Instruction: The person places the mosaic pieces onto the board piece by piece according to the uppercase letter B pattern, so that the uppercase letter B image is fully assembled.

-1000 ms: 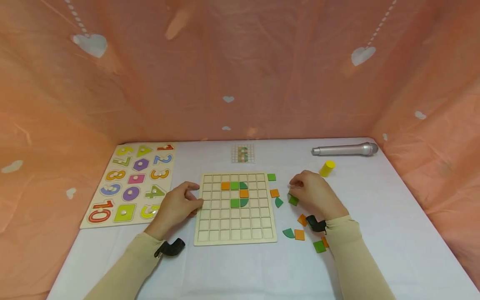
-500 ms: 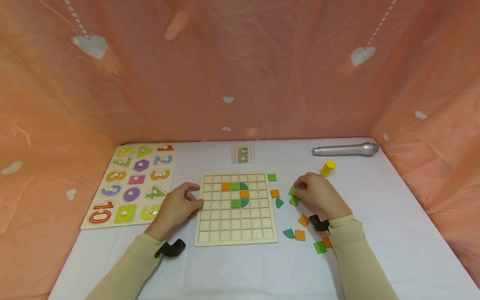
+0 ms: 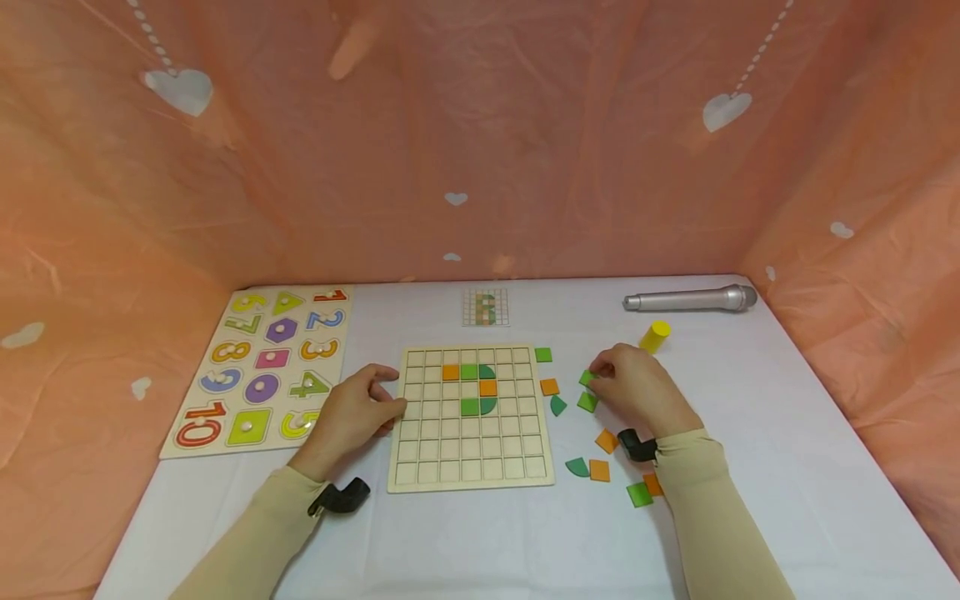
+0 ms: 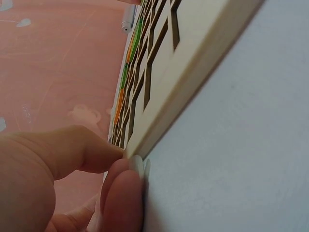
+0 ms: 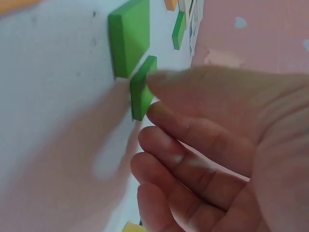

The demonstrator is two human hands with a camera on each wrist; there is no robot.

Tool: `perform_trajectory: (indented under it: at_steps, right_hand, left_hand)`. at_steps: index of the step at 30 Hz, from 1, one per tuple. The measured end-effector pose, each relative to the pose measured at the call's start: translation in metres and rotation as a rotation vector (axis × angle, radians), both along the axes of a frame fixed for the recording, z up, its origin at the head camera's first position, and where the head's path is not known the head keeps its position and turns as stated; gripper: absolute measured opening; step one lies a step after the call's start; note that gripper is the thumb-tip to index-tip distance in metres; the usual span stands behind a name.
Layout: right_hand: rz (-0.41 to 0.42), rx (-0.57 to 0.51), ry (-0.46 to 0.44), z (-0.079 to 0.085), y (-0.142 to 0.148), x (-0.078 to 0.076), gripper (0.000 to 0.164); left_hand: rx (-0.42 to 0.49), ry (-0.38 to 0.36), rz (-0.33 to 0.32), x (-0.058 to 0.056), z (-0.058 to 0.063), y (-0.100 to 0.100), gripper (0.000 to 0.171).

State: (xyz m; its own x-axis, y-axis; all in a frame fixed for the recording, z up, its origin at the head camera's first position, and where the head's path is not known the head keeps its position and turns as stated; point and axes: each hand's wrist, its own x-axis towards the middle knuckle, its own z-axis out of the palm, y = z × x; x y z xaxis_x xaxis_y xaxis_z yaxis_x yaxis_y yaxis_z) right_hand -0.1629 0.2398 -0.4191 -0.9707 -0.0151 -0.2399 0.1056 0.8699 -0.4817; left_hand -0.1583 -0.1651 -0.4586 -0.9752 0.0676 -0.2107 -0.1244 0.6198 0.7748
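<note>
Compared with a second ago, the right hand sits slightly farther right, and the green square at its fingertips now shows, where the fingers hid it. Thumb and forefinger pinch this square by its right side; whether it is clear of the counter I cannot tell. It lies directly left of that hand, on the far side of a second green square, and, being square, has no long axis. The right hand is much the nearer: the grid board lies between it and the left hand. That hand's thumb and fingertips touch the board's left edge, whether gripping or only pressing I cannot tell. Six pieces sit in the board's far half. Just right of the board lie an orange square and a dark green quarter-round. Farther out, a pattern card lies beyond the board, a number puzzle to the left, and a yellow cylinder and silver microphone far right.
</note>
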Motion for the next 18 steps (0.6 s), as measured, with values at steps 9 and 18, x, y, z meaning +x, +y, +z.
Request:
perform_trajectory:
  at_steps: [9, 18]
  right_hand:
    - [-0.016, 0.016, -0.009, -0.0017, 0.0003, -0.0015, 0.024]
    - [-0.003, 0.032, -0.002, -0.0018, 0.0025, -0.0013, 0.024]
  left_hand:
    - [-0.013, -0.001, 0.002, -0.0001, 0.0001, -0.0016, 0.048]
    - [-0.011, -0.002, -0.005, -0.0006, 0.0018, -0.0011, 0.047]
